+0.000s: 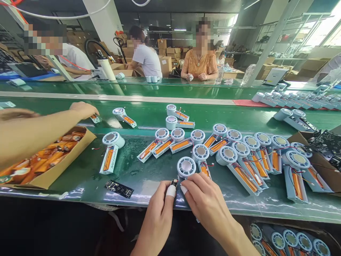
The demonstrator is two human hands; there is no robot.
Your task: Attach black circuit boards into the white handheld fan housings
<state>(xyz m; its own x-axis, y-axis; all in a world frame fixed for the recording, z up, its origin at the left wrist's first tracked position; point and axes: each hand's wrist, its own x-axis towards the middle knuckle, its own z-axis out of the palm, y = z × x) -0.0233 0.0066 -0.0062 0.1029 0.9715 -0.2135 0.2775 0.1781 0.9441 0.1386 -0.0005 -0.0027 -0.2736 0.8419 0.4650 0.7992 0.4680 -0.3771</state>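
Observation:
My left hand (161,206) is closed on a small black circuit board, whose end (174,182) pokes out above the thumb; white tape wraps that thumb. Close beside it, my right hand (206,199) has thumb and fingertips pinched together, and what they hold, if anything, is too small to make out. A light blue handheld fan (186,167) lies just beyond my fingertips, its round head facing up and its handle mostly hidden by my right hand. Left of my hands, another black circuit board (119,188) lies flat on the green bench.
Several open fans (250,161) with orange batteries fill the right side. One fan (109,156) lies left, beside a carton of orange batteries (66,170). A co-worker's arm (48,131) reaches over that carton. A box (327,170) of black boards stands right; more people sit opposite.

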